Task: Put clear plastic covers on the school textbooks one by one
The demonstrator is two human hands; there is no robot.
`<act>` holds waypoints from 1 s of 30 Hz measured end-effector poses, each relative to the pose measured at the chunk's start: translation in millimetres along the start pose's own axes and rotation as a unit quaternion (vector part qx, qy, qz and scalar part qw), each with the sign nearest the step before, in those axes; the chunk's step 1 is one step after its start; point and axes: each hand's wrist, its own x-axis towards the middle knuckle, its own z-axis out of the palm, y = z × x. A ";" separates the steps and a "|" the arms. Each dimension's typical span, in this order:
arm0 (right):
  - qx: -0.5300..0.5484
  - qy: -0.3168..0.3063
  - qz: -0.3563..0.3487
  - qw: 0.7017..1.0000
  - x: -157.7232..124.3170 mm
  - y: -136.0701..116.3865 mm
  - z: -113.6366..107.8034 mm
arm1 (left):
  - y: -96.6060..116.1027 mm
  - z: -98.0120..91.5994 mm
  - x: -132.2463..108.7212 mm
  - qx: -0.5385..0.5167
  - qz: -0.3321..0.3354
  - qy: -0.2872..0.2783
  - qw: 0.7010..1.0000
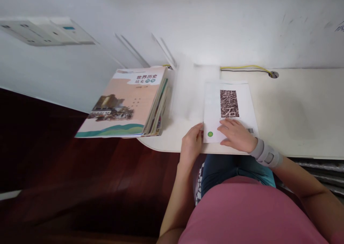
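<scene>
A white book (212, 108) with a dark, speckled rectangular picture bearing two large characters lies on the table in front of me. A green round mark and a barcode show near its lower edge. My left hand (192, 142) is at the book's lower left edge, its fingers curled and closed on that edge; the fingertips are partly hidden. Across the lower part of the cover rests my right hand (236, 134), open, fingers spread and palm down. A grey strap circles the right wrist.
A stack of books (120, 104), topped by a peach and green cover, stands at the table's left end, jutting past the edge. The white table (295, 111) meets the wall, where a yellow cable (247, 66) runs to a round hole (273, 74). A socket panel (48, 30) is at upper left.
</scene>
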 end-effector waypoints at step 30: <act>0.289 0.350 0.181 0.872 -90.4 27.7 -27.9 | 157.7 57.4 46.0 -0.004 0.309 -0.157 0.938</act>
